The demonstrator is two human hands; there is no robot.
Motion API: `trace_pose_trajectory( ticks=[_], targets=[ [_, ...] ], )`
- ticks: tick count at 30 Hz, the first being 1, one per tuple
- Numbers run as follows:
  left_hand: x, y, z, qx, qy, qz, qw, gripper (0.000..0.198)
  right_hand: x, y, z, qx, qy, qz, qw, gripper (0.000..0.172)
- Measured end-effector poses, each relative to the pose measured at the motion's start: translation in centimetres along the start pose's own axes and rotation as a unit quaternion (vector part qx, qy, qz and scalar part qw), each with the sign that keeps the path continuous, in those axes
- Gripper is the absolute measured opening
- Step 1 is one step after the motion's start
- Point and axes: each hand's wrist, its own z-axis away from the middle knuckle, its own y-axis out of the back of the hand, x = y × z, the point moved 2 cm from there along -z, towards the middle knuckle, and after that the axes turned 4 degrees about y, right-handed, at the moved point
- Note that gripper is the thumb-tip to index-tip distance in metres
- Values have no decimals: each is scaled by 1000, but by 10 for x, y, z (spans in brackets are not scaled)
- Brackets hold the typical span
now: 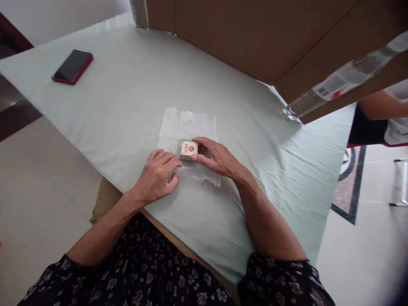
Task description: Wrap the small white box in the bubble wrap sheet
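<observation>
A small cream-coloured box (188,150) with red print lies on a sheet of bubble wrap (188,123) in the middle of the table. Thumb and fingers of my right hand (216,156) grip the box from its right side. Just left of the box, my left hand (158,173) rests at the edge of the bubble wrap, with its fingers bent and apart and nothing visible in them. Part of the wrap's lower left is hidden under my left hand.
A pale green cloth (127,85) covers the table. At its far left lies a phone (72,66) with a red case. A large cardboard box (229,38) stands at the back right, and a plastic bottle (344,80) leans along it. Another person's arm (382,105) shows beyond the right edge.
</observation>
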Motion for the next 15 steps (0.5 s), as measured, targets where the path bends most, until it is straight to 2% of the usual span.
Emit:
trace_pose_trajectory(
  ticks=[3, 5, 9, 12, 15],
  targets=[
    [1, -1, 1, -35, -5, -38, 999, 26, -8, 11, 6, -40, 11, -9, 999, 59],
    [1, -3, 2, -36, -9, -45, 998, 20, -17, 20, 12, -62, 49, 43, 996, 66],
    [-3, -8, 1, 13, 7, -25, 1000, 5, -40, 37, 27, -18, 95, 182, 979, 76],
    [-6, -10, -3, 59, 38, 1, 998, 6, -51, 36, 34, -22, 114, 228, 967, 72],
    [-8, -10, -10, 82, 69, 32, 994, 5, -51, 23, 32, -40, 109, 259, 959, 59]
  ],
)
